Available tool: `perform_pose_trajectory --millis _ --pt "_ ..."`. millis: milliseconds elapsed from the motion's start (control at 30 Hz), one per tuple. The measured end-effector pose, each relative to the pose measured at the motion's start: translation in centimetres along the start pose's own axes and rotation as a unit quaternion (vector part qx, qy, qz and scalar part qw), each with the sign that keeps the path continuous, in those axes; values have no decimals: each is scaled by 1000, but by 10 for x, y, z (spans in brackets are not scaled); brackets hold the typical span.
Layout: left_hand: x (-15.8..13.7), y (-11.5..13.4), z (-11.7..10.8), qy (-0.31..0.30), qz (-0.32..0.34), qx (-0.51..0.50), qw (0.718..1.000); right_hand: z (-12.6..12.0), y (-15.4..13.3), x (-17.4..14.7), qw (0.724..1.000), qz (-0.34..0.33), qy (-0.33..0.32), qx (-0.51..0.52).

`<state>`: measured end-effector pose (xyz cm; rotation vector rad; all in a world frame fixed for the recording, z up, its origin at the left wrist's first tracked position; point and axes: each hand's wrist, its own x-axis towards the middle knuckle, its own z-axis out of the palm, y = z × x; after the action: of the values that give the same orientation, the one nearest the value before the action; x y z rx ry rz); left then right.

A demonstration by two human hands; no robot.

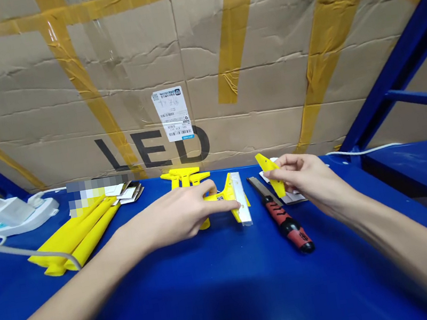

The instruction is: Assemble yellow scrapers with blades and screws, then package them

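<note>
My left hand (180,208) is closed on a yellow scraper (225,197), with its index finger reaching to the wide silvery blade (241,199). Between the thumb and fingers of my right hand (309,177) is a small flat yellow plastic plate (270,174), tilted and raised above the surface. A tool with a red-and-black handle (289,226) and a flat grey blade lies between the hands. White paper or packaging (295,197) shows under my right hand. More yellow T-shaped scraper parts (184,173) lie behind my left hand, which partly hides them.
Several yellow handles (74,228) with cards lie on the blue surface (203,297) at left. A white power strip (11,216) and cables are at the far left. Behind stands a large taped cardboard box (205,58), with blue metal posts (378,74) beside it.
</note>
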<state>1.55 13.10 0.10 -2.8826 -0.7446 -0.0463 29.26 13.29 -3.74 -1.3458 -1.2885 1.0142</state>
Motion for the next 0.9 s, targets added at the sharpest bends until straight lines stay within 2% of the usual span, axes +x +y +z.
perform_pose_trajectory --millis 67,167,367,600,800,900 --pt "1 1 0 -1 4 6 1000 -1 0 -2 999 26 -5 23" --pt "2 2 0 -6 6 15 1000 0 -4 -5 998 30 -31 47" --pt "1 2 3 1 9 30 1000 6 -13 -15 991 -24 -122 48" --pt "2 1 4 4 28 51 998 17 -10 -19 991 -19 -124 38" --pt "1 3 5 21 53 73 996 25 -10 -22 989 29 -128 69" --pt "2 4 9 33 57 82 994 27 -9 -23 985 43 -152 72"
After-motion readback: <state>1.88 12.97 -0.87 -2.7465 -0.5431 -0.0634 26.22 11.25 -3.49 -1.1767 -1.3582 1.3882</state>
